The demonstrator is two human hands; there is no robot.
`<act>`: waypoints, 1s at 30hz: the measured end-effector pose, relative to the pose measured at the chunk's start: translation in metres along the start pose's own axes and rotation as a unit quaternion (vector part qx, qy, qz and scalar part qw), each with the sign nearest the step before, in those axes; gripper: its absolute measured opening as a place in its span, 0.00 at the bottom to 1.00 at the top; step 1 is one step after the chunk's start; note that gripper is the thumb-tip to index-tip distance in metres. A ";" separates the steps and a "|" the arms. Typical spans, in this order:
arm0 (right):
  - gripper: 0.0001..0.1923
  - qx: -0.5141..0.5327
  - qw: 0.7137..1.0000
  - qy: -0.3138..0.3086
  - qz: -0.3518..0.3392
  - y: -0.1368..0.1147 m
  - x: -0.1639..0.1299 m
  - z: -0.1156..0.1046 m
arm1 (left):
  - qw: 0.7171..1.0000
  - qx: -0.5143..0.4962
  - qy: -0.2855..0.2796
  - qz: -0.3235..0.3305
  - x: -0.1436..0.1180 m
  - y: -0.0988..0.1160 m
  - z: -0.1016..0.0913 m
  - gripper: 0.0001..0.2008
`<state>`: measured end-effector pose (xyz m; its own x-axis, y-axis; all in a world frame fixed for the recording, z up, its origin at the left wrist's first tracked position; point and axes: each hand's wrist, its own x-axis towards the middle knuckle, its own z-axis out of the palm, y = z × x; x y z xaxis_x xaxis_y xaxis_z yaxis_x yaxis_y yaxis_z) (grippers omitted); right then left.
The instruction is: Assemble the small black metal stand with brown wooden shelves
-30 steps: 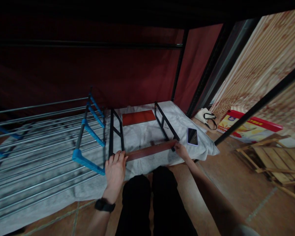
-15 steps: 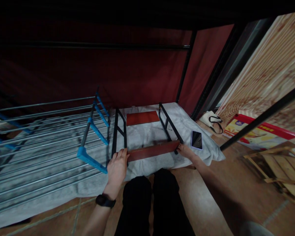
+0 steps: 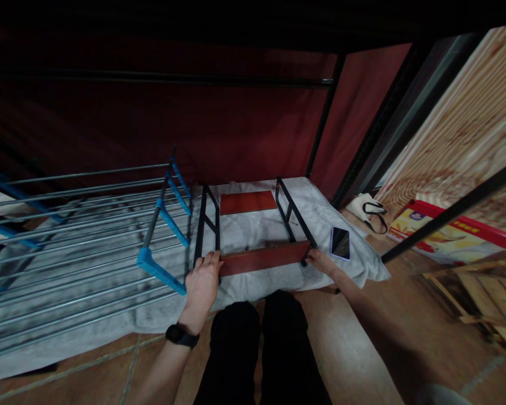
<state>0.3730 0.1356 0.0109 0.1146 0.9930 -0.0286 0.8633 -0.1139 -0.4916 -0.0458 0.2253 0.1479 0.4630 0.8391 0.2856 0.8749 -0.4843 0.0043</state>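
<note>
A red-brown board spans the near ends of two black metal frames, the left frame and the right frame, above a grey cloth. The left hand, with a dark band at its wrist, holds the board's left end, its fingers close together and bent over the edge beside the left frame. The right hand is at the other end, fingers drawn in narrow against the corner; in this dim light I cannot tell whether they pinch the board, the right frame or both. A second, orange-red panel lies farther back between the frames. To the left is a rack of metal rods with blue end pieces; to the right, a phone lies on the cloth near the right hand. Beyond it are a white bag with black straps, a red-and-yellow box and a slatted wooden piece.
</note>
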 end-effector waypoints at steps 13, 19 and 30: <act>0.14 -0.088 0.993 0.042 0.066 0.008 -0.002 0.024 | 0.999 0.001 0.043 0.003 -0.012 -0.008 0.005 0.20; 0.18 -0.151 0.980 0.056 0.119 -0.005 -0.006 0.035 | 0.998 -0.035 0.040 -0.012 -0.009 -0.008 0.004 0.19; 0.20 -0.190 0.961 0.065 0.189 -0.015 -0.003 0.038 | 0.998 -0.033 -0.009 -0.058 -0.005 -0.002 0.004 0.22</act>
<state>0.3408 0.1355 -0.0146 0.4947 0.8688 -0.0215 0.8623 -0.4938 -0.1125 -0.0495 0.2230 0.1421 0.3616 0.8949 0.2616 0.9119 -0.3979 0.1007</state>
